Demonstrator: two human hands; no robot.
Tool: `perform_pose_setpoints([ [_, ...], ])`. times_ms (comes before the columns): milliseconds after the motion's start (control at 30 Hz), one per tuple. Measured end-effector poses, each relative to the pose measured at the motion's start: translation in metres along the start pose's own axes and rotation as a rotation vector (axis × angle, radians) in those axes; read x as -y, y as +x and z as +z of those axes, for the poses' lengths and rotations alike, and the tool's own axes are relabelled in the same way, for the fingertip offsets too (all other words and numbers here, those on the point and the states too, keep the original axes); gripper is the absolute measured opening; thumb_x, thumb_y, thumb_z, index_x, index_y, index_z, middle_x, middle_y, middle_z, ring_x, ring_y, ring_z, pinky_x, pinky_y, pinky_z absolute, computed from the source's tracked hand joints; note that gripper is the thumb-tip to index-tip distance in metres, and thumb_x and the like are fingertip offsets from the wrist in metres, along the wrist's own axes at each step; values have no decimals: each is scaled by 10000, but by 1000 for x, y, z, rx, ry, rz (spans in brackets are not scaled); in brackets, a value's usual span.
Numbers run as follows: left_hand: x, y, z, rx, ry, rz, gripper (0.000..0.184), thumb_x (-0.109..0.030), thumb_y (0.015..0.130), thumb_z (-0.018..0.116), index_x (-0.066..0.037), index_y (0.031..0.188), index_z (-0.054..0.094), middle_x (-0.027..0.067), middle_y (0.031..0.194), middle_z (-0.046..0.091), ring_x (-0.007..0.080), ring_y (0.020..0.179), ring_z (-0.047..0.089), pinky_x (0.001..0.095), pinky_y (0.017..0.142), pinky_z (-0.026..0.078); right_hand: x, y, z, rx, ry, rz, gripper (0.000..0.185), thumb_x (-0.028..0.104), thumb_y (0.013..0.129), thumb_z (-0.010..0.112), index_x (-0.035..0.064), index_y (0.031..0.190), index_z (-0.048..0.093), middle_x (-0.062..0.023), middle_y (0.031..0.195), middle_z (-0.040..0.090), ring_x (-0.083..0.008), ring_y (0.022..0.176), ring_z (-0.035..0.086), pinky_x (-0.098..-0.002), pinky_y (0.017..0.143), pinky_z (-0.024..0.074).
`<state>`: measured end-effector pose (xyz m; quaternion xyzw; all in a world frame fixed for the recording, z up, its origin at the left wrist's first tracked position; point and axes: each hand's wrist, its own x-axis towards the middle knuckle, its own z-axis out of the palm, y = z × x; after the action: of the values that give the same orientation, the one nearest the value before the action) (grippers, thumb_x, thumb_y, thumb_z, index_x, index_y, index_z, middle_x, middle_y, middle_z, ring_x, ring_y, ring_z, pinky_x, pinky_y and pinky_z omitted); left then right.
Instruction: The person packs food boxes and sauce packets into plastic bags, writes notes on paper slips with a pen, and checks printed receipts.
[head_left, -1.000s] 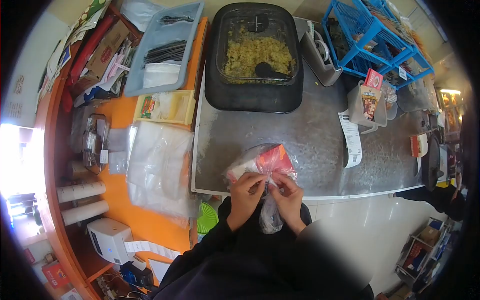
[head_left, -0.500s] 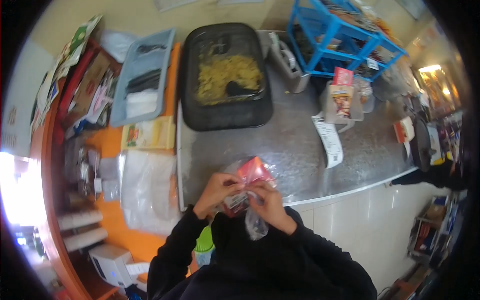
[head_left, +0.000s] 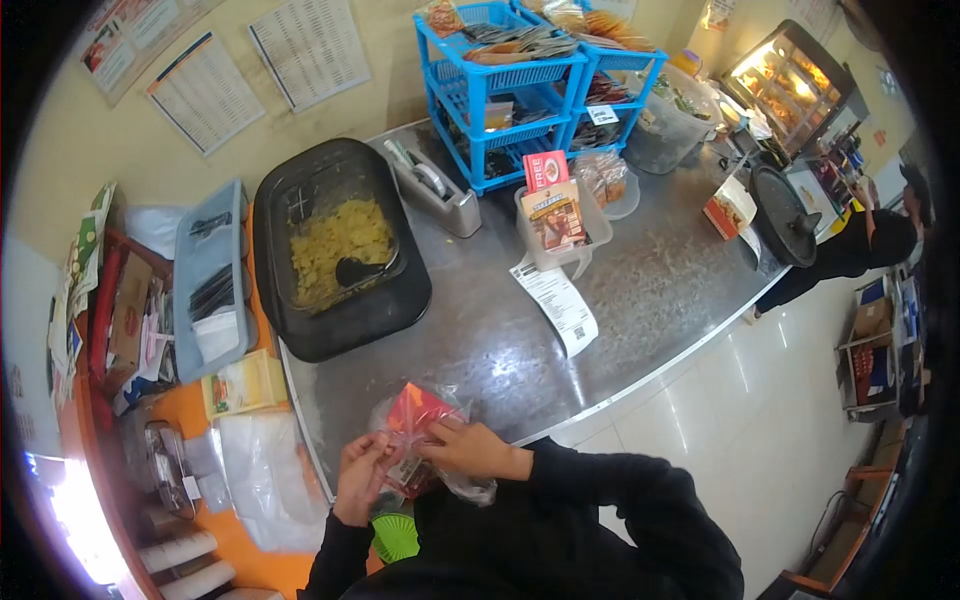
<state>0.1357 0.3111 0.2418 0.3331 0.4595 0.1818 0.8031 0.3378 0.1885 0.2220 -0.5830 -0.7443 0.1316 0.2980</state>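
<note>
A clear plastic bag (head_left: 472, 488) with a red and orange box (head_left: 415, 408) inside is between my hands at the counter's near edge. My left hand (head_left: 360, 478) pinches the gathered plastic on the left side, its fingers closed. From the right, my right hand (head_left: 465, 447) grips the same bag just below the box's upper part, fingers closed over the plastic. Part of the bag hangs below my right hand. The exact fold of plastic between the fingertips is too small to make out.
Beyond the bag, a black lidded pan (head_left: 345, 250) of yellow food stands on the metal counter (head_left: 470, 330). A receipt (head_left: 556, 306), plastic tub (head_left: 590, 225) and blue rack (head_left: 480, 105) are further right. Clear bags (head_left: 265, 480) lie left. Another person (head_left: 850, 245) stands far right.
The view has turned toward the right, so the counter's things appear further left. My hands stay on the bag; my right hand has shifted over the plastic, its fingers now nearer the box.
</note>
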Motion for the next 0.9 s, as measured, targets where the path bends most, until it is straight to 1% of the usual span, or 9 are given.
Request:
perform_pose_setpoints([
  [33, -5, 1, 3, -37, 173, 99, 111, -80, 937, 595, 11, 998, 617, 71, 940, 631, 135, 842, 621, 275, 769, 519, -4, -2, -5, -14, 14, 32, 305, 226, 822, 640, 120, 1104, 590, -113, 1019, 560, -291, 875, 588, -386, 689, 527],
  [100, -19, -3, 12, -125, 518, 295, 163, -87, 923, 619, 17, 1049, 617, 96, 1004, 641, 136, 909, 624, 264, 824, 504, -35, -14, -23, -256, -26, 176, 295, 250, 832, 643, 96, 1079, 601, -112, 1051, 562, -307, 911, 556, -427, 762, 475],
  [167, -28, -4, 49, -225, 488, 540, 175, -92, 923, 618, 6, 1067, 610, 87, 1044, 639, 122, 956, 611, 249, 844, 483, -57, -28, -64, -511, -271, 526, 314, 217, 808, 650, 85, 1088, 598, -123, 1069, 565, -322, 962, 524, -463, 832, 400],
  [233, -33, -6, 97, -243, 481, 653, 188, -105, 931, 611, -8, 1092, 598, 75, 1068, 636, 117, 995, 599, 249, 869, 470, -90, -41, -86, -542, -585, 768, 354, 168, 764, 656, 94, 1104, 593, -127, 1040, 562, -331, 974, 505, -486, 870, 351],
  [333, -16, 17, 156, 44, 371, 581, 200, -173, 977, 546, -8, 1081, 591, 96, 1064, 639, 159, 956, 628, 292, 857, 498, -149, -69, -96, -433, -685, 719, 350, 122, 718, 656, 92, 1065, 632, -109, 970, 559, -303, 937, 519, -491, 877, 345],
  [467, 38, 71, 195, 372, 219, 209, 314, -268, 1008, 499, -41, 1224, 491, 147, 1192, 588, 246, 1092, 603, 372, 910, 497, -143, -66, -125, -415, -504, 592, 306, 109, 716, 654, 102, 1021, 673, -97, 927, 555, -282, 912, 530, -471, 866, 364],
  [600, 50, 86, 221, 283, 124, 117, 366, -311, 1008, 493, -181, 1330, 379, 108, 1266, 541, 221, 1103, 589, 430, 887, 488, -108, -60, -105, -376, -284, 402, 261, 83, 723, 655, 95, 983, 671, -117, 881, 544, -285, 898, 546, -448, 852, 403],
  [733, 66, 125, 208, 314, 263, 78, 324, -285, 995, 528, -160, 1290, 480, 47, 1192, 582, 157, 1046, 580, 342, 851, 481, -110, -72, -56, -276, -135, 379, 213, 99, 759, 642, 87, 969, 681, -126, 968, 568, -310, 1043, 558, -533, 1040, 368],
  [900, 101, 176, 220, 402, 336, 275, 270, -232, 968, 578, -53, 1164, 630, 32, 995, 634, 86, 872, 586, 228, 715, 473, -115, -72, -76, -353, -134, 304, 207, 120, 721, 676, 85, 924, 686, -127, 905, 591, -318, 994, 583, -530, 969, 417],
])
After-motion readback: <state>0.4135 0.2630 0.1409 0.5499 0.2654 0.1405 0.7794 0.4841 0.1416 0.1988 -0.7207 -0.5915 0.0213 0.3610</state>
